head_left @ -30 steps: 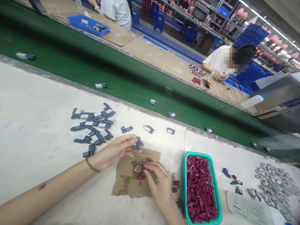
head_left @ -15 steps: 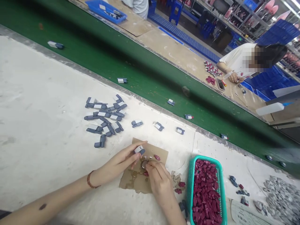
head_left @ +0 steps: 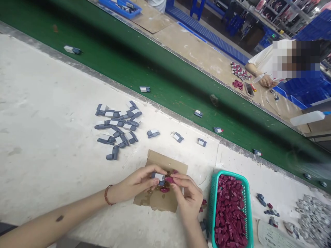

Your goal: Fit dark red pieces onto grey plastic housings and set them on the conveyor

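My left hand [head_left: 141, 183] grips a small grey-and-white plastic part [head_left: 158, 177] between thumb and fingers. Close to its right end, my right hand [head_left: 188, 194] pinches a small dark-red plastic piece [head_left: 169, 179]; whether the two parts touch I cannot tell. Both hands are over a piece of brown cardboard [head_left: 165, 205] with wet-looking stains. Another red piece [head_left: 164, 189] lies on the cardboard just below the held parts. Left of the cardboard is a loose pile of grey-and-white parts [head_left: 119, 122], with three more in a row above it.
A green basket [head_left: 210, 206] full of red pieces stands right of my right hand. Beyond it lies a heap of pale grey pieces [head_left: 314, 217]. A green conveyor belt [head_left: 170, 91] carries several parts across. On the far side a co-worker [head_left: 267, 62] sits at a bench.
My right hand has lifted from the cardboard with a red piece in its fingertips. My left hand has brought the grey-and-white part lower and turned it towards that piece. Belt parts have shifted right.
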`<act>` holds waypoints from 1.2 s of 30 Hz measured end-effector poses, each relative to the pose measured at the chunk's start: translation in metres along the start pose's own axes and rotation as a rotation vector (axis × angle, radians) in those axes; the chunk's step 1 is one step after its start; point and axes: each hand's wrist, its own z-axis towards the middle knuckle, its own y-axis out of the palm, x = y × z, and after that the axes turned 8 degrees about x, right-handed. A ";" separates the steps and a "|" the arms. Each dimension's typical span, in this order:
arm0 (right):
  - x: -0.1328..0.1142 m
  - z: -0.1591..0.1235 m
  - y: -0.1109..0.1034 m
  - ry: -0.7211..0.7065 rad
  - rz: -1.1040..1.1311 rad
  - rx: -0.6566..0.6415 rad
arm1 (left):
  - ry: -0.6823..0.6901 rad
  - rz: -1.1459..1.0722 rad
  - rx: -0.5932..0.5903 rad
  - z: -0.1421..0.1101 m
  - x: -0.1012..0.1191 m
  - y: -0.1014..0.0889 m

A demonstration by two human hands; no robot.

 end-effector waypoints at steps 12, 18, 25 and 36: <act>-0.001 0.000 0.006 -0.184 -0.058 -0.081 | -0.042 0.015 0.025 0.001 0.010 0.005; -0.005 -0.001 0.003 -0.314 -0.190 -0.145 | -0.048 0.057 0.048 0.000 0.013 0.008; -0.012 -0.010 -0.005 -0.355 -0.273 -0.085 | -0.074 0.163 0.051 -0.001 0.006 0.012; -0.014 -0.007 -0.137 -0.069 -0.953 0.210 | 0.288 0.468 0.272 0.101 0.071 0.022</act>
